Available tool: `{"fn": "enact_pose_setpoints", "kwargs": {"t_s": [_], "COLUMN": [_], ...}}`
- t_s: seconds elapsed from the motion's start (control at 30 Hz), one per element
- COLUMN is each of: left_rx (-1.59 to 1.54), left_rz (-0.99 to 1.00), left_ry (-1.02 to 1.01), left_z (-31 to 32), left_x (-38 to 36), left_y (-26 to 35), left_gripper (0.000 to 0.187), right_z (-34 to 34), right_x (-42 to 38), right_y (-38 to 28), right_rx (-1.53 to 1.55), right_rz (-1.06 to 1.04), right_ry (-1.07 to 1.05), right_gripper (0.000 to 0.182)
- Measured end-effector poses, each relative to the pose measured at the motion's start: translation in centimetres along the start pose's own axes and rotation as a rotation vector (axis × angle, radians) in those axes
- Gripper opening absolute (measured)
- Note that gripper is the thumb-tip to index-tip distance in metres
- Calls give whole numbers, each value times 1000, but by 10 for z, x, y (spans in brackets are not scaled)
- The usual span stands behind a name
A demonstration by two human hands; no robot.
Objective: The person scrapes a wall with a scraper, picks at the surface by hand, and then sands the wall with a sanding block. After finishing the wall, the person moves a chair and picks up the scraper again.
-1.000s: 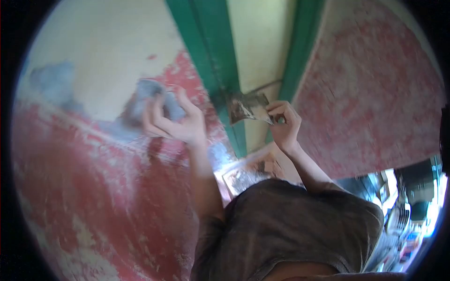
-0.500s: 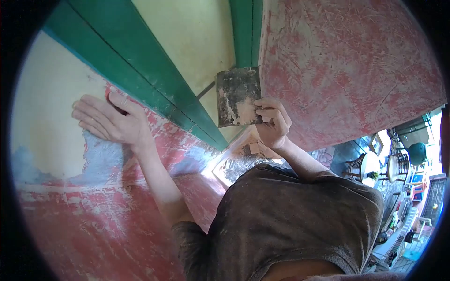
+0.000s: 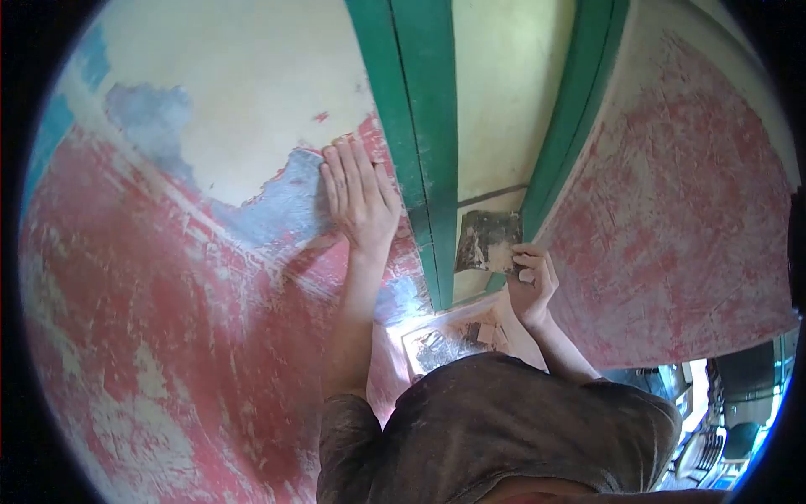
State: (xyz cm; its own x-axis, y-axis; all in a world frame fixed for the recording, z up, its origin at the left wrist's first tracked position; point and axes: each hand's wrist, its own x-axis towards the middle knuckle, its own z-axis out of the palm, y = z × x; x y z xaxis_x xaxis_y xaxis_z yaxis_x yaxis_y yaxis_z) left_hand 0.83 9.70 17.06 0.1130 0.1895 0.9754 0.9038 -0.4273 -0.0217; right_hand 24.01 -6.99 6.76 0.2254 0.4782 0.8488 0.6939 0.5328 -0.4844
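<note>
My left hand (image 3: 363,200) lies flat against the wall, fingers stretched out and close together. It rests beside a grey-blue patch (image 3: 290,202) of peeled paint, next to the green door frame (image 3: 424,160). A worn, dark square sheet of sandpaper (image 3: 487,242), smeared with pale dust, is pinched at its right edge by my right hand (image 3: 535,281). The sheet is held up in front of the doorway, its dusty face toward me. Scraped red paint (image 3: 185,336) covers the lower wall, with cream paint (image 3: 260,84) above it.
Another scuffed red wall (image 3: 672,210) stands to the right of the doorway. Below, by the foot of the frame, lies a pale, littered surface (image 3: 457,340). Chairs (image 3: 701,454) and other furniture show at the far lower right.
My view has swung left, showing more of the left wall. The sandpaper, still in my right hand, appears lower and smaller. My left hand has shifted toward the grey-blue patch and stays on the wall.
</note>
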Motion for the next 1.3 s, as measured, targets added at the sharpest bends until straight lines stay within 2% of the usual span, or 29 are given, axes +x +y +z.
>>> {"fn": "enact_pose_setpoints", "kwargs": {"t_s": [0.1, 0.13, 0.17, 0.23, 0.27, 0.3, 0.37, 0.4, 0.43, 0.53, 0.57, 0.63, 0.77, 0.83, 0.9, 0.97, 1.0, 1.07, 1.17, 1.3], "left_rx": [11, 31, 41, 53, 91, 96, 54, 101, 107, -112, -109, -438, -346, -414, -413, -416, -442, -486, -551, -492], "left_rz": [-27, -52, -55, -70, -103, -106, -312, -349, -354, -613, -618, -828, -879, -994, -977, -944, -986, -1108, -1186, -1193], "left_ry": [-55, -18, -9, 51, 163, 169, 243, 220, 223, 88, 93, 201, 240, 233, 275, 341, 337, 320, 348, 415], "left_z": [-10, -15, -20, -30, -29, -31, -36, -39, -40, -34, -36, -40, -39, -48, -46, -43, -44, -57, -66, -71], "left_x": [-9, -9, -11, -6, 0, 8, 21, 27, 38, 60, 61, 66, 61, 64, 56, 50, 47, 53, 54, 40], "left_y": [8, 13, 14, 18, 18, 17, 13, 8, 6, 1, 3, 6, -9, -10, -18, -29, -33, -33, -40, -62], "left_gripper": [46, 37, 37, 25, 7, 7, 15, 37, 37, 66, 66, 58, 56, 56, 55, 54, 54, 53, 53, 53], "right_z": [1, 1, 1, 1, 0, 0, -1, -1, -1, -3, -4, -3, -3, -3, -2, -2, 1, 9, 7, 13], "right_x": [0, -2, -4, -7, -10, -12, -18, -20, -22, -26, -26, -23, -26, -25, -24, -24, -25, -24, -33, -36], "right_y": [-4, -4, -4, -4, -4, -3, -3, -2, -2, -1, 0, -1, 1, 1, 1, 4, 3, 2, 0, -1], "right_rx": [42, 26, 9, 17, 16, 20, 26, 29, 31, 31, 26, 27, 24, 17, 21, -67, -26, 11, 11, 16], "right_rz": [23, 50, 79, 83, 102, 95, 128, 121, 127, 144, 154, 155, 189, 194, 194, 121, 187, 171, 172, 156], "right_ry": [-23, -35, -46, -54, -62, -65, -87, -93, -98, -125, -140, -128, -116, -120, -121, -162, -169, -180, -259, -291], "right_gripper": [38, 38, 38, 39, 40, 40, 39, 39, 39, 39, 39, 38, 38, 37, 36, 34, 31, 31, 30, 27]}}
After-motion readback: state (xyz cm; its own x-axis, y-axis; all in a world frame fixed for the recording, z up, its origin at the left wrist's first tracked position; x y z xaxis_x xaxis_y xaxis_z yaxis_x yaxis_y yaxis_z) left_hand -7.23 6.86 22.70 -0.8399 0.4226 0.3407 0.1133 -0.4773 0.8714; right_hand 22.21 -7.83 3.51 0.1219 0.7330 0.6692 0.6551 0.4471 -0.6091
